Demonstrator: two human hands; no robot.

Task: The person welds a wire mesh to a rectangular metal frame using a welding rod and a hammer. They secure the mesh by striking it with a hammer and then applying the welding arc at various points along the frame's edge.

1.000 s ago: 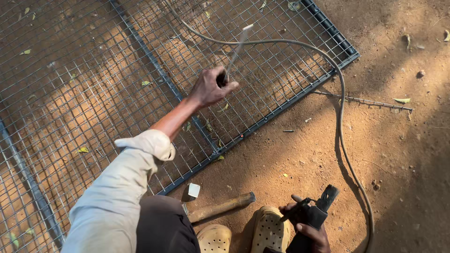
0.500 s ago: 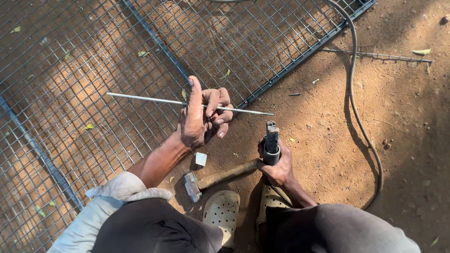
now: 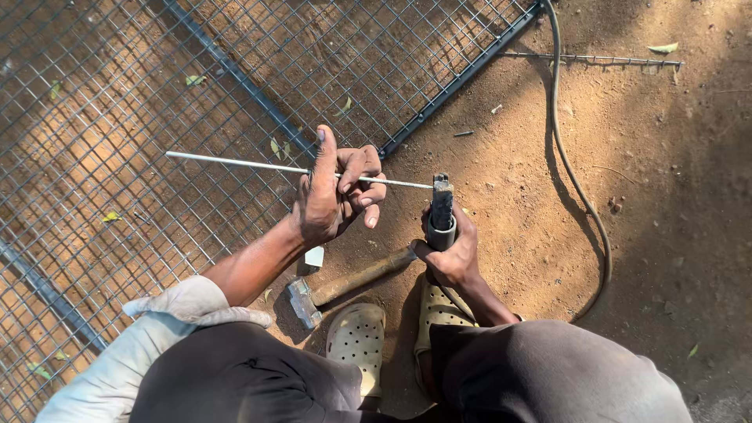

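- Looking straight down here, the thin metal rod (image 3: 235, 164) is the main thing, and it lies pretty much sideways across the view, long axis running left to right with a slight drop toward the right end.
- The left hand (image 3: 333, 196) is closed around the rod, roughly two thirds of the way along it, fingers curled over and the thumb sticking up along the top. So most of the rod pokes out to the left of that hand, over the wire mesh panel (image 3: 117, 117), and only a short bit runs on to the right.
- That short right end comes up against the head of the clamp tool (image 3: 441, 210), touching or just about. Can't quite tell if the tip is actually inside the clamp or only at it.
- The right hand (image 3: 450, 254) is wrapped tight round the handle of the clamp tool, holding it upright, head pointing up the frame. Fully closed grip, nothing else in it.
- So the left hand is on the rod, while the right hand sits just beside its right tip, a bit lower in the view.
- A black cable (image 3: 583, 204) curves across the dirt well off to the right.
- A hammer (image 3: 345, 286) lies on the ground just below both hands, head to the left, near the sandals (image 3: 356, 341).
- A small white chip (image 3: 314, 257) sits under the left wrist.
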